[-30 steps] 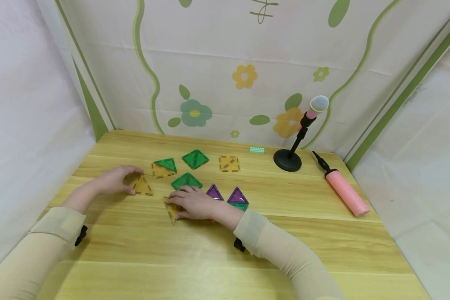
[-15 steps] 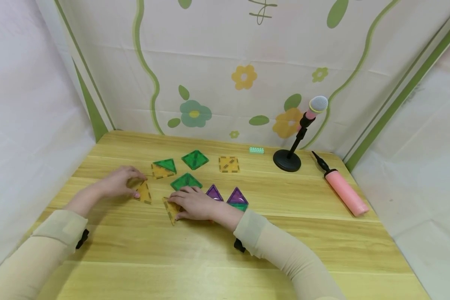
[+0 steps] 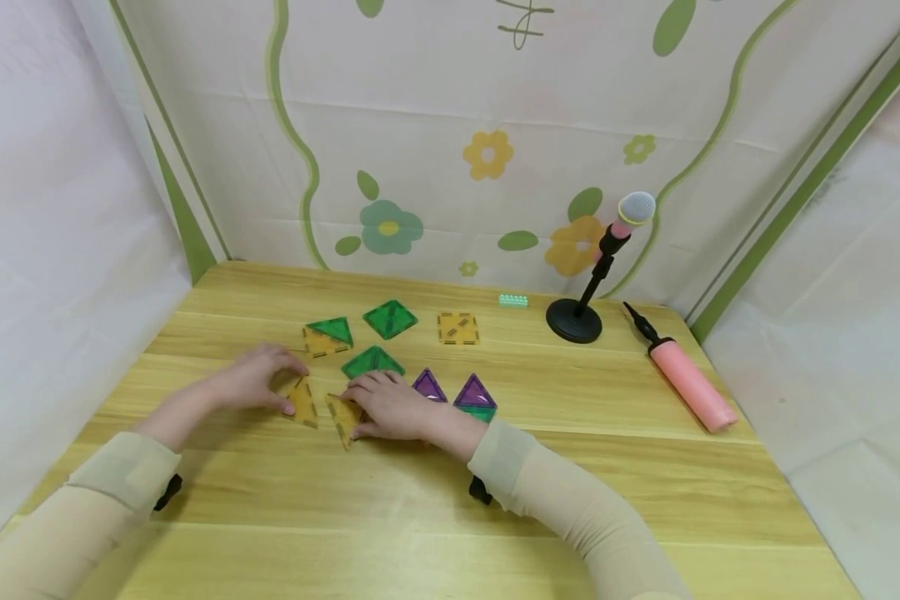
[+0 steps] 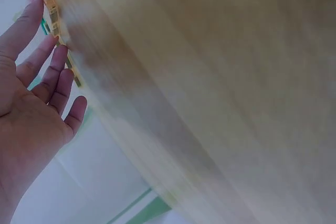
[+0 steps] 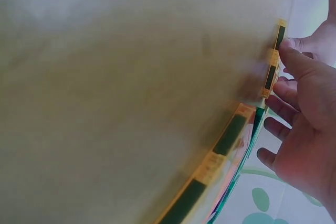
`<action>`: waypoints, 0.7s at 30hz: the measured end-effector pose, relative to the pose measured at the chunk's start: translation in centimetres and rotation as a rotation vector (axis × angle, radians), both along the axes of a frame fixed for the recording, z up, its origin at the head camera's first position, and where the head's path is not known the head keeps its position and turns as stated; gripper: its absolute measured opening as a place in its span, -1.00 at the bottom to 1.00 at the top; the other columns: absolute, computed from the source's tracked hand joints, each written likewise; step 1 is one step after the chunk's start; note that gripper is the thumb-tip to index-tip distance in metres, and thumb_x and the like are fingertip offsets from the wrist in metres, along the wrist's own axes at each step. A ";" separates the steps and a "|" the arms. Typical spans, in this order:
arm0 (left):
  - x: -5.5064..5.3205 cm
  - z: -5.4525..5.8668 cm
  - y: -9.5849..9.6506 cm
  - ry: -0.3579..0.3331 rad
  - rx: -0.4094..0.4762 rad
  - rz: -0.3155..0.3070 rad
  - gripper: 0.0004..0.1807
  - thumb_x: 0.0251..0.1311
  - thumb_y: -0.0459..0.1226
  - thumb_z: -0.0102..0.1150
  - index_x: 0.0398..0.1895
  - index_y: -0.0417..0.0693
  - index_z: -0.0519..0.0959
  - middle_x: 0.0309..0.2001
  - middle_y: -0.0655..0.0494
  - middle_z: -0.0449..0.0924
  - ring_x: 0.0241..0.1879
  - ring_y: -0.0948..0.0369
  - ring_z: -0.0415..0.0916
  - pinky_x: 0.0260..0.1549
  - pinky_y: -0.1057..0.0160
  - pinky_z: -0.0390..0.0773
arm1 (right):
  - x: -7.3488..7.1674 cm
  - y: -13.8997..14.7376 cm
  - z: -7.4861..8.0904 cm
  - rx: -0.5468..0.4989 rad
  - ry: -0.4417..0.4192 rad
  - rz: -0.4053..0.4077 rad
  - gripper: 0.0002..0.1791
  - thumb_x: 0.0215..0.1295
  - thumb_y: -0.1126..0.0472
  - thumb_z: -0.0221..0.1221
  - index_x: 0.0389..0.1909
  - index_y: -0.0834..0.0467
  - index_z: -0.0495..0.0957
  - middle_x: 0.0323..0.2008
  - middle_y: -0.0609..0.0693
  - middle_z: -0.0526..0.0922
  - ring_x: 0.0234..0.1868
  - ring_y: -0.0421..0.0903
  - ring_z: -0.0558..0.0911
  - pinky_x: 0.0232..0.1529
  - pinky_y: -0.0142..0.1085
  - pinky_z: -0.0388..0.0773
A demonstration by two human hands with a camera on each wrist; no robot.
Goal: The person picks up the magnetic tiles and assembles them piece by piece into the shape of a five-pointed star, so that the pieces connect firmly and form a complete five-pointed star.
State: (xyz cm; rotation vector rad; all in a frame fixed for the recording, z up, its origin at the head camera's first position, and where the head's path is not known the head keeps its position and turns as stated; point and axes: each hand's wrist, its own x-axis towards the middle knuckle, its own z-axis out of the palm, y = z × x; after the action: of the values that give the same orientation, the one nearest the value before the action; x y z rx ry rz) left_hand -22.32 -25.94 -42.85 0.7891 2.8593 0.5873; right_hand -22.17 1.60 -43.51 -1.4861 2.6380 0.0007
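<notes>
Head view: my left hand (image 3: 255,383) sits further right than half a second ago, its translucent orange triangular plastic tile (image 3: 304,406) now nearer my right hand (image 3: 393,407) and a second translucent orange triangle (image 3: 343,418). Left thumb and fingertips pinch the first; right thumb and fingers grip the second. Both lie on the pale wooden table (image 3: 375,533).

Left wrist view: thumb at an orange edge, fingers bent.

Right wrist view: another orange-edged tile (image 5: 210,166) stands out nearby.
</notes>
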 end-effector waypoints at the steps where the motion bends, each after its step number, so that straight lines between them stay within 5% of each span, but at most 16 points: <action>1: 0.1 -0.1 0.2 -0.002 0.006 -0.002 -0.31 -0.23 0.04 0.46 0.02 -0.08 0.56 0.09 -0.17 0.49 0.16 -0.22 0.25 0.10 -0.34 0.11 | -0.1 0.0 0.0 -0.010 -0.017 -0.006 -0.31 0.28 -0.27 0.02 0.34 -0.03 0.25 0.33 -0.09 0.28 0.37 -0.09 0.18 0.35 -0.08 0.13; 7: 0.7 -0.4 1.0 -0.021 0.034 -0.004 -0.31 -0.24 0.09 0.46 0.00 -0.02 0.56 0.12 -0.16 0.46 0.17 -0.19 0.21 0.08 -0.37 0.09 | -0.7 0.0 0.0 -0.040 -0.116 -0.053 -0.32 0.21 -0.28 0.11 0.30 -0.09 0.30 0.30 -0.15 0.29 0.33 -0.11 0.20 0.33 -0.08 0.15; 21: 1.4 -0.4 2.2 0.001 0.024 0.001 -0.39 -0.31 0.15 0.48 -0.19 0.04 0.57 -0.04 0.03 0.48 0.05 -0.06 0.27 -0.05 -0.20 0.22 | -1.7 -0.4 0.5 -0.026 -0.152 -0.037 -0.28 0.11 -0.33 0.18 0.29 -0.18 0.31 0.29 -0.16 0.30 0.24 -0.14 0.23 0.21 -0.06 0.22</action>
State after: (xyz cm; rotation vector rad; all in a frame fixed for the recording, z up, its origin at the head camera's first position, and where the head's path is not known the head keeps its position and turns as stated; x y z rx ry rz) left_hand -20.94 -23.78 -43.30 0.7911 2.8589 0.6224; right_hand -23.87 1.20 -42.98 -1.3858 2.5530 -0.1438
